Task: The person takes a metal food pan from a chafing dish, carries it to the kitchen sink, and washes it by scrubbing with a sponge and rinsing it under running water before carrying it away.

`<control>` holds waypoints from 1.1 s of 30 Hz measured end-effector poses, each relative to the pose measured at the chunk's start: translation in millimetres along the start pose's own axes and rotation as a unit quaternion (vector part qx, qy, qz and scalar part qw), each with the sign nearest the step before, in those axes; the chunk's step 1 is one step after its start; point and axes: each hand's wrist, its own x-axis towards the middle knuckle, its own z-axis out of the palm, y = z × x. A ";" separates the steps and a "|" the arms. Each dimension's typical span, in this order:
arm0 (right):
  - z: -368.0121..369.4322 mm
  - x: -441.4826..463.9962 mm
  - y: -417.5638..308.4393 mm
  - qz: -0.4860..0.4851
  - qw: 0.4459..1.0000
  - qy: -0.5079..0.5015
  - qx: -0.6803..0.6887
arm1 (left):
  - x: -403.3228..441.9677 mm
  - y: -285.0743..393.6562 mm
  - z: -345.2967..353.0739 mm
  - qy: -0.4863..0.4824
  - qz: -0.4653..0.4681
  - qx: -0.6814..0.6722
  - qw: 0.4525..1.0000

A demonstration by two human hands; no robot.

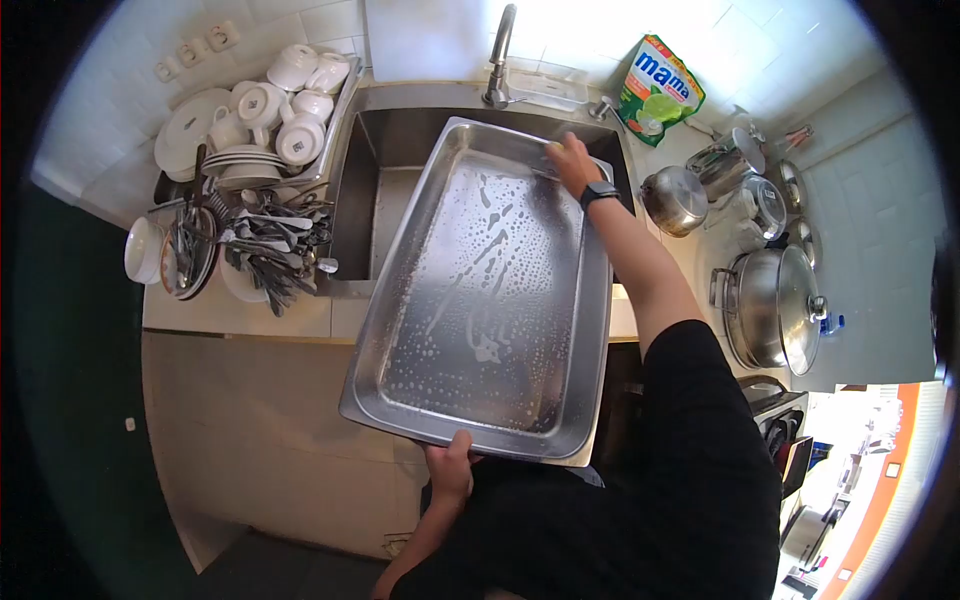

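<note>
A large rectangular stainless steel pan slants over the front of the sink, its inside facing up and covered with water drops and streaks. My left hand grips the near rim, thumb on top and the other fingers hidden underneath. At the far end, my right hand, with a dark watch on its wrist, is closed over the far rim near the right corner; most of its fingertips are out of sight. Behind the pan, part of the steel sink shows, with a faucet above it.
White cups and plates are stacked on the left, beside a heap of cutlery. A green "mama" detergent pouch stands at the back right. Along the right are a small metal pot, glass jars and a lidded pot.
</note>
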 end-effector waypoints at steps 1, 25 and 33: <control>2.1 5.2 -4.1 -0.013 1.000 0.014 0.010 | -0.7 1.6 0.9 0.001 0.009 -0.007 1.000; -131.3 -139.5 -55.3 -0.184 0.955 -0.222 0.065 | -7.7 26.1 10.6 -0.016 0.033 -0.070 0.997; -181.5 -186.6 -114.0 -0.279 0.888 -0.293 0.216 | -13.4 35.3 19.8 0.026 0.047 -0.049 0.997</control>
